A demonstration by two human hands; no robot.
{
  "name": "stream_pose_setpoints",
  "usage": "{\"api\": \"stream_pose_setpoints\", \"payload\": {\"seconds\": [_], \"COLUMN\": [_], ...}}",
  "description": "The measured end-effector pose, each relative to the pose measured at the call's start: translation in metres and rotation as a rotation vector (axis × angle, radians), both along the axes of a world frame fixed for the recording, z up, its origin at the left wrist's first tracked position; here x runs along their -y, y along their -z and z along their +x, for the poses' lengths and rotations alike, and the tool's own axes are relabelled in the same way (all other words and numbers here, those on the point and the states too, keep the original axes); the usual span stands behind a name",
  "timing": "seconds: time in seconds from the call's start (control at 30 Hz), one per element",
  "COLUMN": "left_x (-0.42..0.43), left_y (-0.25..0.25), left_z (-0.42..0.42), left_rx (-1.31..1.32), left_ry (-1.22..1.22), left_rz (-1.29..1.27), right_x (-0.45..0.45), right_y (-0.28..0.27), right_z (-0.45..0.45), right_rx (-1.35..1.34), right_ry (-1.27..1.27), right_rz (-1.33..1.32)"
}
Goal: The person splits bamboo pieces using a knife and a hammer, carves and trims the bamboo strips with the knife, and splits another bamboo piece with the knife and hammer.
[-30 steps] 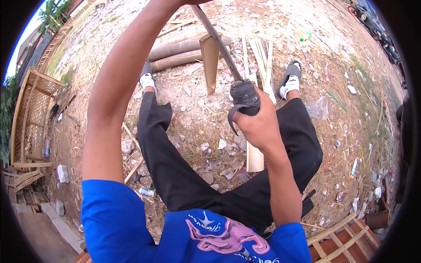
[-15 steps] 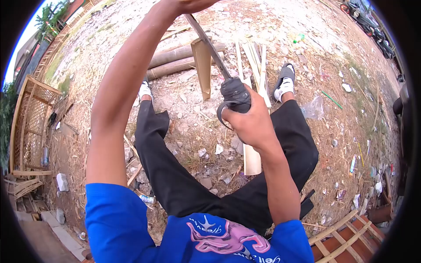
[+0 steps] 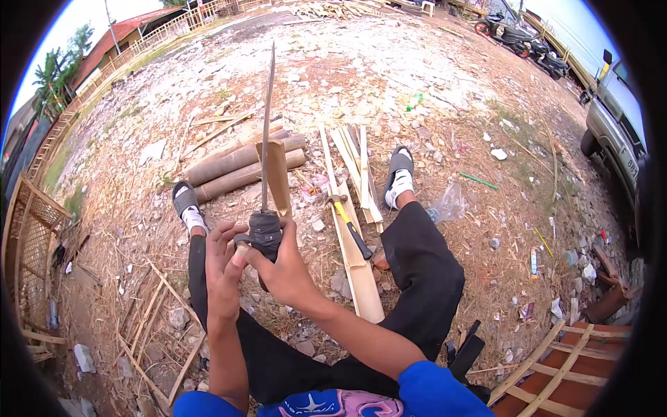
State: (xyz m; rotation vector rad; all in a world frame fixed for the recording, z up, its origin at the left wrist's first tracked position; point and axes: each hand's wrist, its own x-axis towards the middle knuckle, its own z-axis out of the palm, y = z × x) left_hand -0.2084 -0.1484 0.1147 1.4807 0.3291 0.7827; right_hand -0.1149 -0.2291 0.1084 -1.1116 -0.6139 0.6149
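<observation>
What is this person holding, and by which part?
A long blade, by its black-wrapped handle, in the right hand. The left hand is at the handle too; whether it grips is unclear.

Your right hand (image 3: 283,273) could pass between the curved tan bamboo piece (image 3: 279,179) and the yellow-and-black hammer (image 3: 352,228); leftward, the long dark metal blade (image 3: 267,132) obstructs you.
</observation>
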Motion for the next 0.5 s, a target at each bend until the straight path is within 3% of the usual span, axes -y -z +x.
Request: {"api": "stream_pose_setpoints", "payload": {"seconds": [0.1, 0.17, 0.5], "left_x": [0.028, 0.026, 0.048], "left_y": [0.029, 0.043, 0.049], "left_z": [-0.006, -0.003, 0.015], "left_rx": [-0.016, -0.066, -0.140], "left_ry": [0.006, -0.018, -0.009], "left_rz": [-0.110, -0.015, 0.095], "right_x": [-0.004, 0.000, 0.014], "right_y": [0.002, -0.004, -0.006], "right_z": [-0.008, -0.007, 0.017], "right_rx": [-0.099, -0.142, -0.106], "right_ry": [-0.022, -0.044, -0.136], "right_rz": [0.007, 0.032, 0.004]}}
